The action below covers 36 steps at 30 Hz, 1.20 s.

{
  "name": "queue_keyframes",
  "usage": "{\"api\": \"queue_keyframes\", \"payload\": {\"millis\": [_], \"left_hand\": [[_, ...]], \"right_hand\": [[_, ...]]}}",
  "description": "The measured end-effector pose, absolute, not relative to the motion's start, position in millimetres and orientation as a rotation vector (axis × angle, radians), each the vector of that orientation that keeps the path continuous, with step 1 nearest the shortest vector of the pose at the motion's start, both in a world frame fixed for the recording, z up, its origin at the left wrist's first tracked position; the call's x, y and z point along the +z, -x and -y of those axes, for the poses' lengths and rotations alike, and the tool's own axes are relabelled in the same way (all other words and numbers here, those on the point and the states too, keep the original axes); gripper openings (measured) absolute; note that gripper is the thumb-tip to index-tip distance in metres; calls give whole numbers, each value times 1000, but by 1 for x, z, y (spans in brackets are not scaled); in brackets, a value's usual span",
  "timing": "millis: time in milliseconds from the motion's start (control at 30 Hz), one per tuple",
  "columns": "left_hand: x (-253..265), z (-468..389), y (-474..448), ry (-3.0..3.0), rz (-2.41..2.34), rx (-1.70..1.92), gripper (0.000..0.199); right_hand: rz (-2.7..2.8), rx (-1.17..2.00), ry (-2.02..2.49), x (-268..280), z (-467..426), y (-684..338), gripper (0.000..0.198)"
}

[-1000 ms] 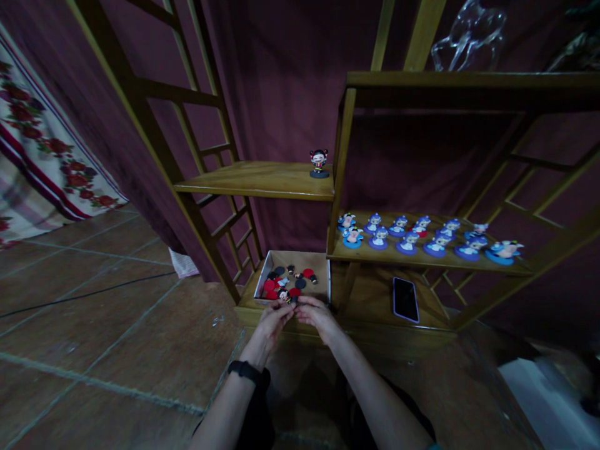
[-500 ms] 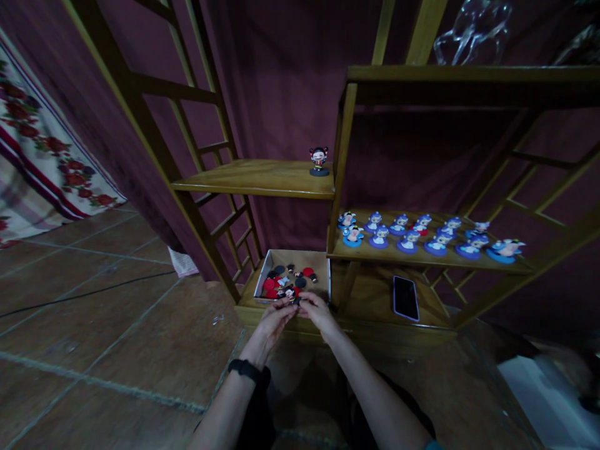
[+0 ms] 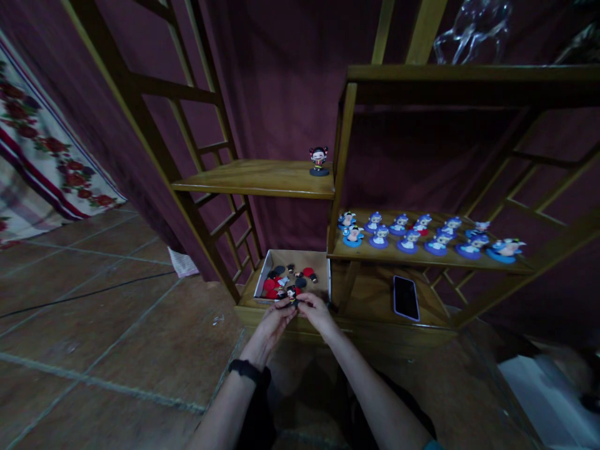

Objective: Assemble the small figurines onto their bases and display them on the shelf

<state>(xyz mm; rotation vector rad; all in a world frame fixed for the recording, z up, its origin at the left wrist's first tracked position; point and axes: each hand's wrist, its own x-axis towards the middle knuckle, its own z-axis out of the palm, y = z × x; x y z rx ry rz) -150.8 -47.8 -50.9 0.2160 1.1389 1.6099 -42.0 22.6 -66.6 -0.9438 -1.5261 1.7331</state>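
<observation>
Both my hands meet at the front edge of a shallow cardboard box. Between my fingertips is a small black-haired figurine on a dark base, partly covered by the fingers. My left hand is closed on it from the left, and my right hand pinches it from the right. Inside the box lie loose figurines, a red disc base and a dark disc base, among several such pieces. A similar figurine stands upright on the shelf above.
Several blue and purple figurines stand in two rows on the right shelf. Below them lies a phone. A clear horse-like ornament is on the top shelf. A white box sits on the floor at right.
The figurine between my fingers has shifted slightly and now stands more upright. My hands have barely moved, and everything else is where it was.
</observation>
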Motion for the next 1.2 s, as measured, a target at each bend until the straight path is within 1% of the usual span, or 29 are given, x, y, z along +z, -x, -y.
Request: {"api": "queue_keyframes", "payload": {"millis": [100,167,400,600,767,1200], "left_hand": [[-50,49,150,-233,-1137,1601,30],[-50,49,150,-254,-1141,1594,32],[-49,49,149,-343,-1157,1572,39],[-54,48,149,-409,-1195,1565,42],[-58,46,149,-467,-1267,1571,45],[-50,49,145,-574,-1447,1588,42]], "right_hand": [[1636,1634,939,-73,-26,42,23],[1654,1624,968,-75,-27,42,23],[1332,1906,1049,-64,-24,39,26],[1075,2112,992,-51,-22,32,21],[943,2190,984,-50,-22,30,20],[595,2354,917,-50,-20,27,21]]}}
